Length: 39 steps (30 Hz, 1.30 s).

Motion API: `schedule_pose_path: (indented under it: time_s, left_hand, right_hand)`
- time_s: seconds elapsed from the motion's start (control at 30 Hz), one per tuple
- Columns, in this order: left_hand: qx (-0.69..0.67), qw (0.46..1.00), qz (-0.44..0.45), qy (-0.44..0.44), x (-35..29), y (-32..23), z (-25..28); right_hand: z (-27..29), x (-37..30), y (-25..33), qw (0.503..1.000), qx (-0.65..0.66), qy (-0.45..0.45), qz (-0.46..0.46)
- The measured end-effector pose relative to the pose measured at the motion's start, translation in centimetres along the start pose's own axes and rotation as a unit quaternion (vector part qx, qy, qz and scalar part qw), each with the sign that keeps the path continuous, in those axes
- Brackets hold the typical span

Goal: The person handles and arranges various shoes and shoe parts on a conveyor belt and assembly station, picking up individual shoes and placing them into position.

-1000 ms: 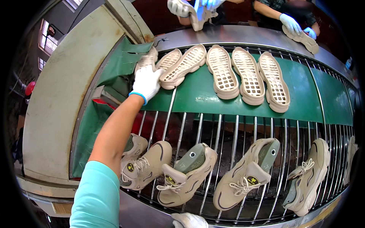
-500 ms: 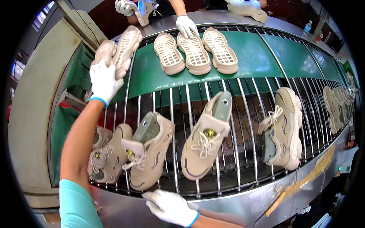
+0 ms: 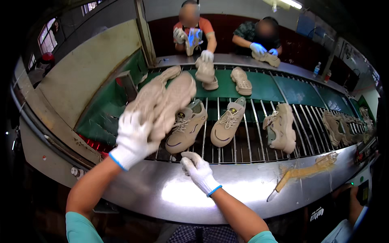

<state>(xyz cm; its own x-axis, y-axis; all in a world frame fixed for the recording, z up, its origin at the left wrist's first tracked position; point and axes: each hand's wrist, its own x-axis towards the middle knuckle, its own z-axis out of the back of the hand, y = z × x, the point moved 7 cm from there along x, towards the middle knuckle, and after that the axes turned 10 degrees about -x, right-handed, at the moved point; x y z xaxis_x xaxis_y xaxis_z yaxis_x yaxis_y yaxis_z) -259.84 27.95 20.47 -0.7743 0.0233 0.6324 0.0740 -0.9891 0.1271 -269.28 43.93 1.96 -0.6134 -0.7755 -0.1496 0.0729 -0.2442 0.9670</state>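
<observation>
Soles (image 3: pixel 176 101) jut forward, held by fingers (image 3: pixel 135 120) of the left hand (image 3: pixel 133 139).

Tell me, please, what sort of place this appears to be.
It looks like a shoe factory's assembly line: beige lace-up shoes rest on a conveyor of silver metal rods, and the white-gloved left hand holds chunky beige moulded soles.
</observation>
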Motion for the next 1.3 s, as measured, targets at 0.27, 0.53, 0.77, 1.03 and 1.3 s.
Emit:
schedule_pose_path:
  time_s: [0.27, 0.53, 0.77, 1.03, 1.3]
  left_hand:
    - [-0.018, 0.99, -0.137, 0.041, -7.6, -5.8, 2.2]
    - [-0.072, 0.985, -0.124, 0.097, -11.1, -5.7, 0.8]
    - [-0.128, 0.984, -0.102, 0.066, -13.3, -4.2, 2.4]
    - [-0.083, 0.989, -0.119, -0.016, -11.7, -4.9, 5.3]
    - [-0.03, 0.995, -0.095, -0.03, -10.5, -3.0, 5.4]
  right_hand:
    - [-2.3, -0.4, 3.9, 0.936, 0.353, -0.01, 0.007]
    - [-1.7, 1.5, -0.9, 0.953, 0.269, -0.141, 0.024]
    - [-0.5, 2.4, -3.6, 0.945, 0.302, -0.119, 0.041]
    - [-0.5, 1.9, -2.1, 0.967, 0.22, -0.113, 0.064]
    - [-0.5, 2.3, -2.2, 0.971, 0.2, -0.115, 0.067]
